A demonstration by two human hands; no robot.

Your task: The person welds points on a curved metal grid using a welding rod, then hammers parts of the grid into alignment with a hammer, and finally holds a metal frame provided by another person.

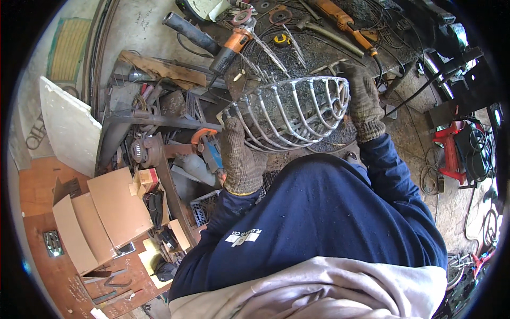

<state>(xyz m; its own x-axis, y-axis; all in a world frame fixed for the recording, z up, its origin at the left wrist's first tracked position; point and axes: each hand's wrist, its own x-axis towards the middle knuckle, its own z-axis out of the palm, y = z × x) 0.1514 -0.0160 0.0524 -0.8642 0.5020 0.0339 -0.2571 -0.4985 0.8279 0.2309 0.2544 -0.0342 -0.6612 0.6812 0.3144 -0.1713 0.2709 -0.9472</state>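
Note:
A curved, basket-shaped metal rack (287, 112) made of bent bars is held out in front of me, at the near edge of the dark, gritty workbench. My left hand (241, 159), in a brown knit work glove, is closed at the rack's left end. Its fingers are partly hidden. The matching glove on my right hand (364, 101) wraps the right end, near the top corner. Beyond the rack lie an orange and black angle grinder (234, 47), a yellow tape measure (281, 39) and several rough metal strips.
At the far right of the bench rest a hammer (329, 36) and a long orange power tool (340, 16) with its cord. Left of me are a blue and orange tool (210, 151) and open cardboard boxes (119, 204). A red-framed machine (450, 151) stands right, with cables on the floor.

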